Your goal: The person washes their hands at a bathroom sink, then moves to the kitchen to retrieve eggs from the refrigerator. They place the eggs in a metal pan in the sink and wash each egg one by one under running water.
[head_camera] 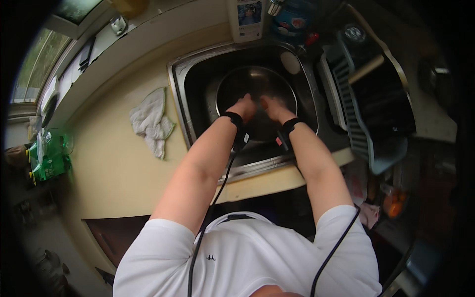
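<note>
A round metal basin point(256, 80) rests inside the stainless steel sink point(180, 105). My left hand point(243, 107) reaches over the basin from the near left, its fingers curled and partly hidden. Opposite it, my right hand point(274, 106) is also above the basin, blurred, with its thumb side towards the left hand. A small gap separates the two hands. I cannot make out anything held in either one. Black bands point(233, 118) with cables circle both wrists.
A crumpled white cloth point(150, 120) lies on the counter point(111, 167) left of the sink. Behind the sink stand a white container point(248, 22) and a blue bottle point(289, 24). A grey dish rack point(356, 111) stands to the right. Green bottles point(50, 156) are at far left.
</note>
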### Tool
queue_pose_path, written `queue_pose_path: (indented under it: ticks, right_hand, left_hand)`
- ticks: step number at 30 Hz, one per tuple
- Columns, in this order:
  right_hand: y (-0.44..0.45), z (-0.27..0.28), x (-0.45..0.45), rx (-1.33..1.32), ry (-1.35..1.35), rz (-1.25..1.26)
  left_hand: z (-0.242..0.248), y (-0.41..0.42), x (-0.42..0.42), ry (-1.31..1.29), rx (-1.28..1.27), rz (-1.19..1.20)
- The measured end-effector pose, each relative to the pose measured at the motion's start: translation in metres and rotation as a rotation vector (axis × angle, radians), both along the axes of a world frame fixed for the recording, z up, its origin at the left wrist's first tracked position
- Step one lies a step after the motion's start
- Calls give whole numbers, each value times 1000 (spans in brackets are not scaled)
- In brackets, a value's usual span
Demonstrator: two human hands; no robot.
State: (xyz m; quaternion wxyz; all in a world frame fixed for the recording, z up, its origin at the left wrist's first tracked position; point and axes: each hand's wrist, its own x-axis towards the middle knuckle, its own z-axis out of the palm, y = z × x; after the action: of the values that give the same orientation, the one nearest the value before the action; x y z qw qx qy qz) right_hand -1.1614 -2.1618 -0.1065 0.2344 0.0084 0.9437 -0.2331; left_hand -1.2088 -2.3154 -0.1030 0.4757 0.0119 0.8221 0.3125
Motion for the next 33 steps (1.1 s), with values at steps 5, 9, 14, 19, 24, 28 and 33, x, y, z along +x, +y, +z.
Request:
queue_pose_path:
  ticks: [5, 9, 14, 19, 24, 28, 33]
  right_hand:
    - [-2, -26, -9, -28, -152, -30]
    - [0, -25, -11, 29, -42, 24]
    - [3, -38, -16, 56, -66, 71]
    - [3, -53, -15, 97, 55, 93]
    - [-2, -63, -15, 211, 191, 105]
    - [2, -40, -23, -24, 420, 5]
    - [56, 101, 6, -387, 284, -335]
  left_hand:
    - [-126, 10, -5, 255, -143, -337]
    - [-165, 13, 1, 332, -173, -289]
    - [-128, 25, 1, 283, -161, -37]
    - [-78, 33, 1, 195, -156, 27]
    - [-61, 38, 1, 275, -244, -68]
    - [-44, 25, 5, 346, -352, -72]
    - [24, -16, -12, 494, -192, -85]
